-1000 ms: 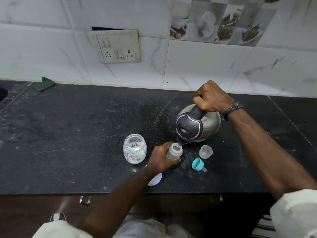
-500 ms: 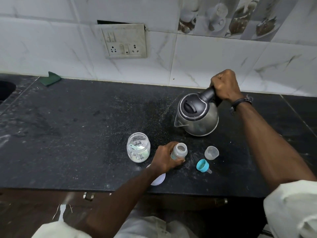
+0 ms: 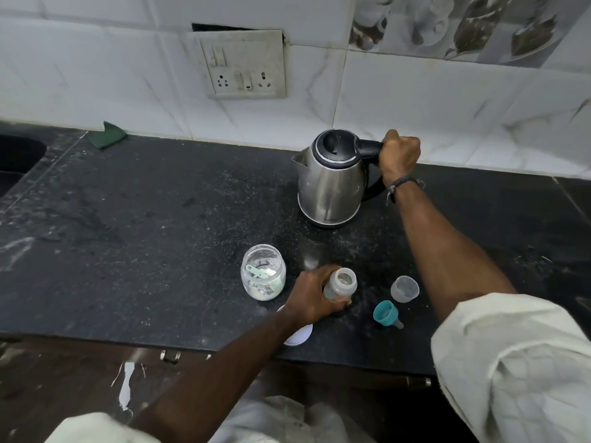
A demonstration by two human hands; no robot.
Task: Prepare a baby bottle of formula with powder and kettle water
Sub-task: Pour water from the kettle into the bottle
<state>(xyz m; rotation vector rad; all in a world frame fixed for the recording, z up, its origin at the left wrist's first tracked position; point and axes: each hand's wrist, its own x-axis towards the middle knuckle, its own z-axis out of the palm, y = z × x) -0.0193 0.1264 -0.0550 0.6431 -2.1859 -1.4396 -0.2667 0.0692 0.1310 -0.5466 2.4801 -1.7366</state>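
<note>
A steel kettle [image 3: 331, 183] with a black lid stands upright on the black counter [image 3: 144, 235], near the back wall. My right hand [image 3: 399, 155] grips its black handle. The open baby bottle [image 3: 342, 284] stands near the front edge, and my left hand [image 3: 315, 295] holds it by its side. A glass jar of white powder [image 3: 263, 272] with a pale green scoop inside is just left of the bottle. The teal ring with its teat [image 3: 387, 313] and the clear cap [image 3: 404, 288] lie to the bottle's right.
A white lid [image 3: 299, 335] lies at the counter's front edge, partly under my left wrist. A green cloth [image 3: 110, 134] sits at the back left by the wall. A dark sink [image 3: 16, 158] is at the far left. A switch and socket plate [image 3: 244, 67] is on the tiled wall.
The kettle was tipped over the bottle with water running in; my right hand has lifted it away, moved it back and set it upright on the counter. My left hand stayed on the bottle.
</note>
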